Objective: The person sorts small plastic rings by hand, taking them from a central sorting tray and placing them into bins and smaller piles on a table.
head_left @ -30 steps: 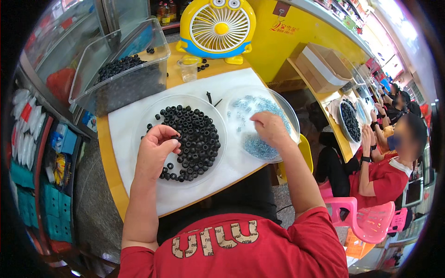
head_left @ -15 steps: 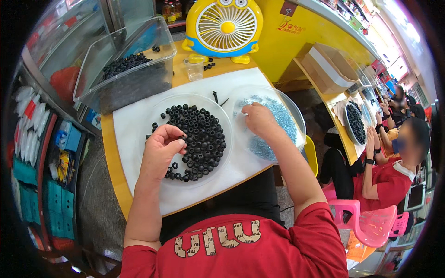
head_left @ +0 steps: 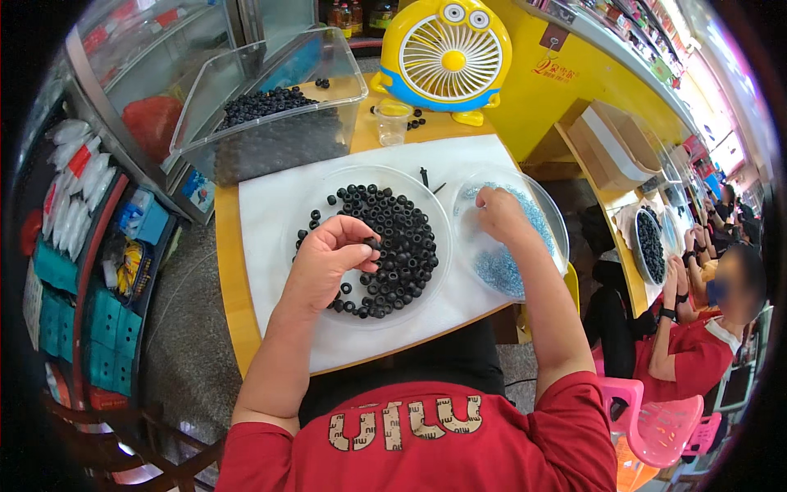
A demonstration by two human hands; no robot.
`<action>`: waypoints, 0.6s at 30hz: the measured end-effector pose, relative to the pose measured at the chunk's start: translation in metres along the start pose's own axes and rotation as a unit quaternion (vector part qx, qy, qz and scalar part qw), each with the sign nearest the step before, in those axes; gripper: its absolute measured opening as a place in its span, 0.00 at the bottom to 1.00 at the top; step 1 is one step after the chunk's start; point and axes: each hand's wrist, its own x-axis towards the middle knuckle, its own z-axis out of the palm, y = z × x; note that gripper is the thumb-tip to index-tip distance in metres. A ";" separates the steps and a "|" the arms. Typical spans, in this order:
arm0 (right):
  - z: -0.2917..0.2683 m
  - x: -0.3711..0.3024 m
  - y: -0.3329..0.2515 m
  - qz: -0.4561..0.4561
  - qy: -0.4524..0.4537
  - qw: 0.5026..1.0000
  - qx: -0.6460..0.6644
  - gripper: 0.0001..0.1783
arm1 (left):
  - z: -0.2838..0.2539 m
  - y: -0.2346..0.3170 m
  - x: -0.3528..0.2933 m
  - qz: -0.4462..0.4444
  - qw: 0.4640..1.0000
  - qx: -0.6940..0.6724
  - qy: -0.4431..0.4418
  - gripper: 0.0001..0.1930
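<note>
My left hand [head_left: 328, 261] is over a round clear plate [head_left: 443, 271] and pinches a small black ring-shaped part [head_left: 373, 243] between thumb and fingertips. Many similar black parts [head_left: 410, 250] lie in that plate, each with a hole through it. Beside it on the right, a second clear round dish [head_left: 562, 234] holds a spread of tiny pale-blue, shiny pieces [head_left: 502, 272]. My right hand [head_left: 502, 215] reaches down among them near the far left of the dish, its fingers drawn together. What those fingertips hold, if anything, is too small to tell.
A large clear bin [head_left: 283, 143] of black parts stands at the back left. Behind the plates are a small clear cup [head_left: 392, 129] and a yellow fan [head_left: 451, 61]. At right, a person in red [head_left: 697, 353] sits by another table holding a cardboard box [head_left: 613, 148].
The whole view has shifted, so the table appears farther right and slightly lower. My left hand still pinches the black part; my right hand stays in the dish of pale-blue pieces.
</note>
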 end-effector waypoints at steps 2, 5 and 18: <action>0.003 -0.002 0.008 -0.039 0.034 0.999 0.006 0.08 | 0.003 0.000 0.000 0.002 1.000 -0.009 0.000 0.08; -0.021 -0.025 -0.029 -0.002 0.043 0.971 0.237 0.06 | 0.000 -0.003 0.000 0.017 0.999 0.029 -0.004 0.08; -0.004 -0.062 -0.138 -0.241 0.096 0.904 0.338 0.06 | 0.006 -0.007 -0.002 0.060 0.990 0.130 -0.004 0.14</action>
